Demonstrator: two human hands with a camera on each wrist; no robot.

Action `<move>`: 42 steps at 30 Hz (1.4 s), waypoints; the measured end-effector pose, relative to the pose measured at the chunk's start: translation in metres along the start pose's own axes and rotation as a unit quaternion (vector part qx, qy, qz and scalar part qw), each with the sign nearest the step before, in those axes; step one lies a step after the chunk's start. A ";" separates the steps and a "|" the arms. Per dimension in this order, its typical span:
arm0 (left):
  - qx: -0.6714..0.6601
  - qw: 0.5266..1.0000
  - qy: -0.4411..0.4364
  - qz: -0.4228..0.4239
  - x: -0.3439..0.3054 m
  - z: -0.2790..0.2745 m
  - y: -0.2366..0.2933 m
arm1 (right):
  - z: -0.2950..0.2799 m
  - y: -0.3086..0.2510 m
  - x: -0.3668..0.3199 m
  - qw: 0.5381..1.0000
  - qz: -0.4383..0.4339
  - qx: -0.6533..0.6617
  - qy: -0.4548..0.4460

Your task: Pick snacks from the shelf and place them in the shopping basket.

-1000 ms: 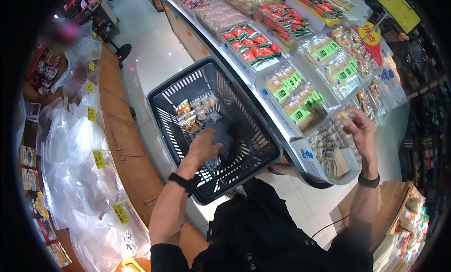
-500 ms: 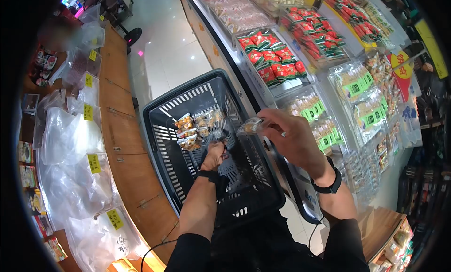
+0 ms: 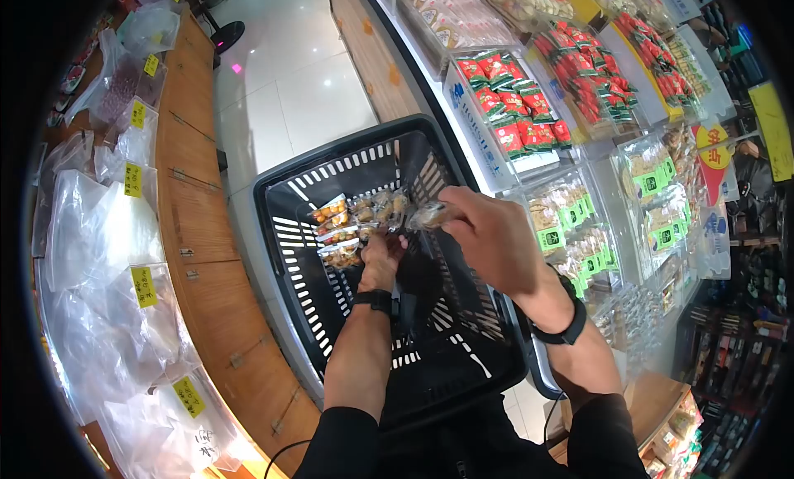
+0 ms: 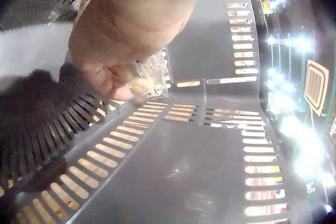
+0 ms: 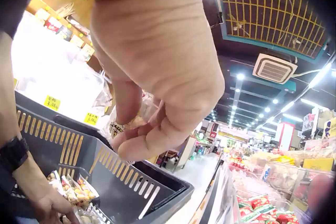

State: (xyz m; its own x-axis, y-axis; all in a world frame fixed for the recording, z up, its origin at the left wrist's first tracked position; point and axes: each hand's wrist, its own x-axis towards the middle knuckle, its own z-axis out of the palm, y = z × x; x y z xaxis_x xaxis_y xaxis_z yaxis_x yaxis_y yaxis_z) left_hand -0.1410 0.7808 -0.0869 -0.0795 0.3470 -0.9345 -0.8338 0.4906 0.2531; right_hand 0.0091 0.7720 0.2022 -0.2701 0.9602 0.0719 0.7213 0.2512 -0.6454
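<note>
Inside the dark grey shopping basket (image 3: 285, 177), my left hand (image 3: 383, 260) reaches down by the packed snacks. Its curled fingers grip a small clear snack packet (image 4: 149, 81), best seen in the left wrist view. My right hand (image 3: 496, 239) is over the basket's right side, pinching another small clear snack packet (image 3: 430, 217) between thumb and fingers. In the right wrist view, the fingers partly cover that packet (image 5: 144, 111). Orange-brown snack packets (image 3: 335, 235) lie in a row in the basket, with paler packets (image 3: 380, 204) beside them.
On the right, a display counter holds bins of red-and-green packets (image 3: 513, 102) and green-labelled packets (image 3: 562, 218). Along the left runs a wooden cabinet (image 3: 198, 222) with plastic-covered bins (image 3: 99, 247) and yellow price tags. A floor fan base (image 3: 227, 36) stands in the aisle.
My right hand has brought a packet left from the display bins to over the basket. My left hand has shifted within the basket, and its fingers now grip a packet.
</note>
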 end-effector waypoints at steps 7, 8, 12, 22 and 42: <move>0.000 0.995 -0.089 -0.043 0.030 -0.013 0.019 | 0.098 0.015 0.039 0.982 0.099 -0.158 -0.036; -0.001 0.997 -0.072 -0.028 0.021 -0.009 0.019 | 0.111 0.020 0.041 0.978 0.129 -0.163 -0.034; -0.007 0.993 -0.113 -0.041 0.009 -0.011 0.023 | 0.160 0.052 0.033 0.955 0.236 -0.175 -0.028; 0.043 0.998 -0.043 -0.024 0.012 -0.008 0.013 | 0.220 0.102 0.031 0.945 0.290 -0.145 -0.027; 0.016 0.991 -0.054 0.120 0.009 -0.002 -0.011 | 0.326 0.187 -0.013 0.913 0.317 0.175 0.188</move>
State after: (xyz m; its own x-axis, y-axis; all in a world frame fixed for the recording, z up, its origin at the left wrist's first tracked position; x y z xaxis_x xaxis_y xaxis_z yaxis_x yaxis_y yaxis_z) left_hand -0.1334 0.7772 -0.0981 -0.2132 0.5390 -0.8149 -0.7795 0.4090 0.4745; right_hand -0.0601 0.7665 -0.1671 0.4162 0.8899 -0.1866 0.3918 -0.3607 -0.8464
